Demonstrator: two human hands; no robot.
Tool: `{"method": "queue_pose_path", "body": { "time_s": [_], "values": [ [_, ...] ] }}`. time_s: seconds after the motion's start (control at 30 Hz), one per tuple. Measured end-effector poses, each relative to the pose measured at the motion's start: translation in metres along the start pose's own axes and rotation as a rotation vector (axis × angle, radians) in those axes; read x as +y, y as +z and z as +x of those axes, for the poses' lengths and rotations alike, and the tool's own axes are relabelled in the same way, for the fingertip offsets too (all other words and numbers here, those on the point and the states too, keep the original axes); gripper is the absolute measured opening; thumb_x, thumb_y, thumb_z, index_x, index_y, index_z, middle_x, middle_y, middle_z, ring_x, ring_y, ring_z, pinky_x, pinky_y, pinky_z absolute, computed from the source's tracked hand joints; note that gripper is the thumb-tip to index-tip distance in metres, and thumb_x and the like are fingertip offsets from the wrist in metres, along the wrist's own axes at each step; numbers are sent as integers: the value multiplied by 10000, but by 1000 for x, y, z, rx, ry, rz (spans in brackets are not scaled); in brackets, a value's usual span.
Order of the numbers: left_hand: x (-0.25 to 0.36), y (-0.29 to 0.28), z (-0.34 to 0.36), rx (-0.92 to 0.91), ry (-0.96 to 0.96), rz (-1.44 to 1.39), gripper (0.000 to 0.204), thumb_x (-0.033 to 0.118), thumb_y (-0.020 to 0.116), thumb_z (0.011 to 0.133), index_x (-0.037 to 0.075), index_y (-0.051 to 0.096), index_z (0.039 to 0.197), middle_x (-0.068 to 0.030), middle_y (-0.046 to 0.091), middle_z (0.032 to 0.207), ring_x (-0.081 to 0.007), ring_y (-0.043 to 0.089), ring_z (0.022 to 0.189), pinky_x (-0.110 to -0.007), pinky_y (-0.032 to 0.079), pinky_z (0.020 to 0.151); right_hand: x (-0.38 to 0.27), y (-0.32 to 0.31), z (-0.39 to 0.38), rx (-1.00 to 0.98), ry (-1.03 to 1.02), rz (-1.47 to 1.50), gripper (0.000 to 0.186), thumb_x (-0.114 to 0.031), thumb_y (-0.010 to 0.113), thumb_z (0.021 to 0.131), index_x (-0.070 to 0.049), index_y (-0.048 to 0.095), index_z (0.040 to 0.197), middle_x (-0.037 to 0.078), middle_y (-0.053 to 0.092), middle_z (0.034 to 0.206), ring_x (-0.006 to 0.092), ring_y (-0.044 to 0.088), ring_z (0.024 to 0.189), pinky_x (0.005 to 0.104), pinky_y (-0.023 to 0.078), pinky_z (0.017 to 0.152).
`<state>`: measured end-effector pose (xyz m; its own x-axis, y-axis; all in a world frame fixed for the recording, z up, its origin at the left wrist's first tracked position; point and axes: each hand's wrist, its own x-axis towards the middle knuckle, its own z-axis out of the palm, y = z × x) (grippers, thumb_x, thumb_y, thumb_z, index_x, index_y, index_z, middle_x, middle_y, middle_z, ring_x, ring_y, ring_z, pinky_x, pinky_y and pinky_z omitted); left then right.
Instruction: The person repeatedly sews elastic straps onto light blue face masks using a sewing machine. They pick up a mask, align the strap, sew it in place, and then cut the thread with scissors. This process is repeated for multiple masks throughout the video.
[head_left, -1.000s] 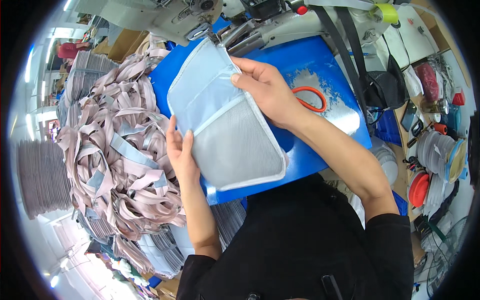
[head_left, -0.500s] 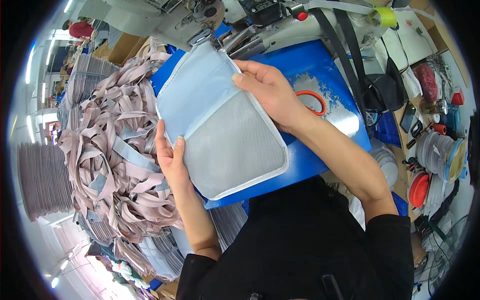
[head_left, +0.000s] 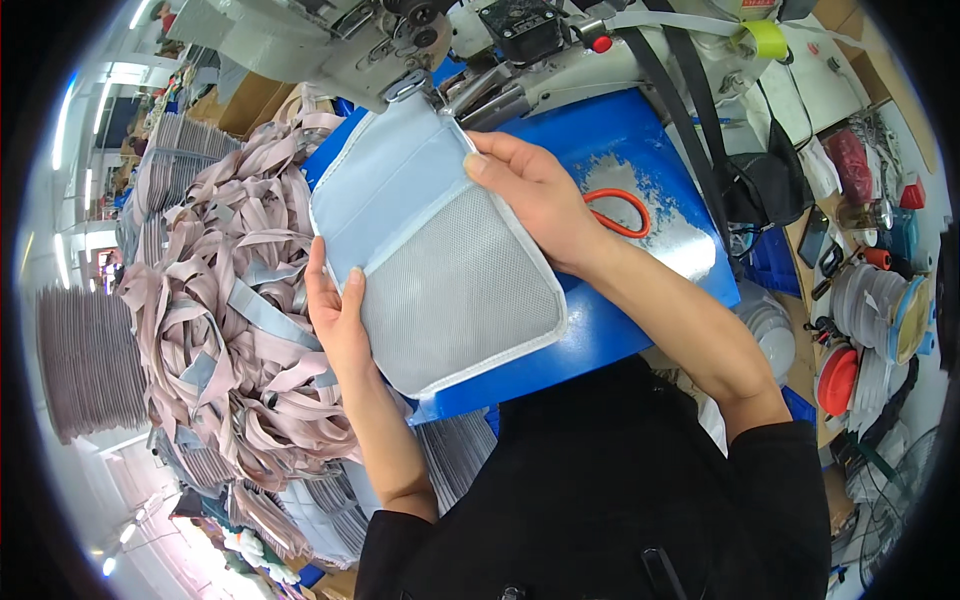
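A light blue fabric panel (head_left: pixel 385 190) with a grey mesh pocket (head_left: pixel 465 285) and pale binding round its edge lies tilted before me. Its far end reaches under the presser foot (head_left: pixel 408 86) of a sewing machine (head_left: pixel 310 45). My left hand (head_left: pixel 340 325) grips the panel's left edge, thumb on top near the pocket's opening. On the right edge, closer to the machine, my right hand (head_left: pixel 530 195) pinches the binding between thumb and fingers. An orange-red looped handle (head_left: pixel 647 215) lies beside my right wrist; the rest of that tool is hidden.
Beneath the panel is a blue work surface (head_left: pixel 640 130), worn at right. Tangled pink-grey strips (head_left: pixel 250 220) heap up on the left, near stacked pieces (head_left: pixel 90 365). Black straps (head_left: pixel 690 90) hang at upper right. Tape rolls (head_left: pixel 870 300) and a phone (head_left: pixel 815 232) lie far right.
The panel's near end and my hands have shifted slightly left. Both hands keep their hold on its edges. The whole view has tilted a little, so the machine appears slightly lower.
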<state>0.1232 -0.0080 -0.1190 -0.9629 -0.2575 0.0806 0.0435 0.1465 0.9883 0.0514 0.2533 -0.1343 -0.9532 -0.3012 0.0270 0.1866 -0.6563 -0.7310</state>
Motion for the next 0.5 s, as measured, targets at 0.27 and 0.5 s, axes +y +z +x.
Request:
{"method": "queue_pose_path", "body": {
  "time_s": [0.27,0.5],
  "values": [
    [25,64,23,-104,750,864,485,84,682,938,101,647,1422,-209,581,1399,-378,547,1329,-458,426,1124,3,-8,-4,-13,-51,-142,441,-146,628,1052,37,564,1448,-10,655,869,27,586,776,227,479,663],
    [55,107,59,-378,827,944,406,146,709,915,140,736,1320,-142,618,1181,-324,627,1053,-427,535,854,-1,-5,-10,-24,30,40,466,-119,577,1067,31,504,1502,110,702,1243,126,700,1061,288,574,907]
  ]
}}
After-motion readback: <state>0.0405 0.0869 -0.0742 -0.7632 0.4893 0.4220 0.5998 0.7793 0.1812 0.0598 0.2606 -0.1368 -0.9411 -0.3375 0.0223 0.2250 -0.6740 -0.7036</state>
